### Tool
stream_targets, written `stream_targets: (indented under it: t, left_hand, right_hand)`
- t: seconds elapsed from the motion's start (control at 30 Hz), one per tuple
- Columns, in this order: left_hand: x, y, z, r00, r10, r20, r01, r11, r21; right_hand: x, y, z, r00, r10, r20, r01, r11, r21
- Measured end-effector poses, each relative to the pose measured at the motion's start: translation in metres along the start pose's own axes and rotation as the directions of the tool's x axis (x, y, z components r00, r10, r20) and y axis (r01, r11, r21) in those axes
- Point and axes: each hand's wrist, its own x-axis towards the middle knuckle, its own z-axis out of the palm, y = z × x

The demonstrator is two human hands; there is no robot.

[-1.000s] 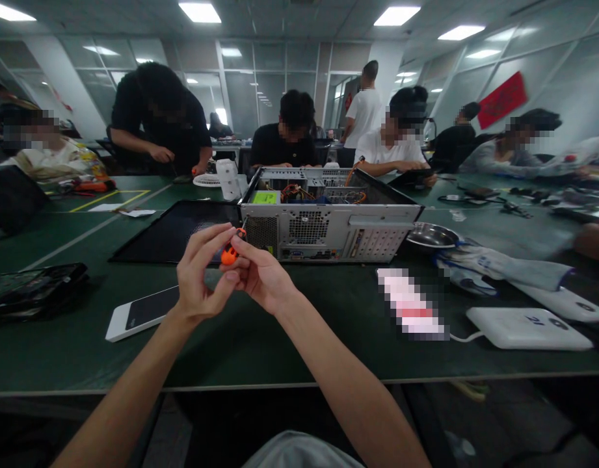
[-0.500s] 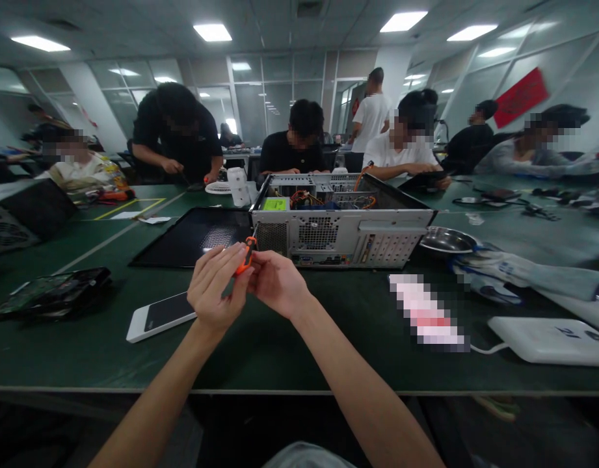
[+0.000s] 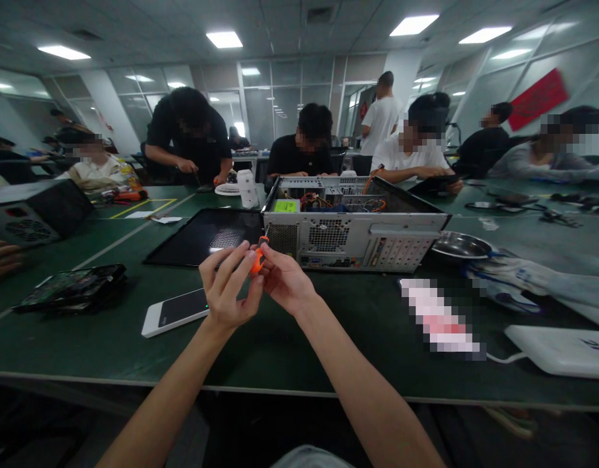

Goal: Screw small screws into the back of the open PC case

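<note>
An orange and black screwdriver (image 3: 258,259) is between my two hands, its thin shaft pointing up toward the left rear corner of an opened computer case (image 3: 358,227). Whether the tip touches the case I cannot tell. My left hand (image 3: 229,287) has its fingertips and thumb at the handle from the left, fingers somewhat apart. From the other side my right hand (image 3: 288,281) pinches the handle between thumb and fingers. The case lies on its side, back panel toward me, with wires and a green-labelled power supply (image 3: 285,206) showing inside.
Left of the case lies a black side panel (image 3: 194,240), with a white and black device (image 3: 175,313) nearer me. Circuit boards (image 3: 75,289) sit farther left. A metal bowl (image 3: 461,246), gloves (image 3: 514,279) and a white power bank (image 3: 557,350) lie right. Several people work across the table.
The view has shifted slightly left, so things appear farther right. My left fingers have spread and the screwdriver handle looks turned. Another person's hand has come into view at the left edge.
</note>
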Motion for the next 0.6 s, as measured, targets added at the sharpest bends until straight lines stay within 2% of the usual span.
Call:
stream_targets:
  t: [0.17, 0.4, 0.6]
  left_hand:
    - [-0.001, 0.001, 0.002, 0.999, 0.024, 0.044, -0.023, 1.0, -0.021]
    - [-0.003, 0.001, 0.005, 0.999, 0.004, -0.042, -0.003, 1.0, 0.013]
    - [-0.005, -0.006, 0.004, 0.994, -0.047, -0.101, 0.043, 0.998, -0.046]
  right_hand:
    - [-0.001, -0.002, -0.001, 1.0, 0.015, -0.016, -0.015, 1.0, 0.026]
    - [0.002, -0.021, 0.007, 0.985, 0.125, -0.123, -0.124, 0.992, 0.012]
    - [0.011, -0.037, 0.013, 0.977, 0.203, -0.07, -0.207, 0.976, -0.06]
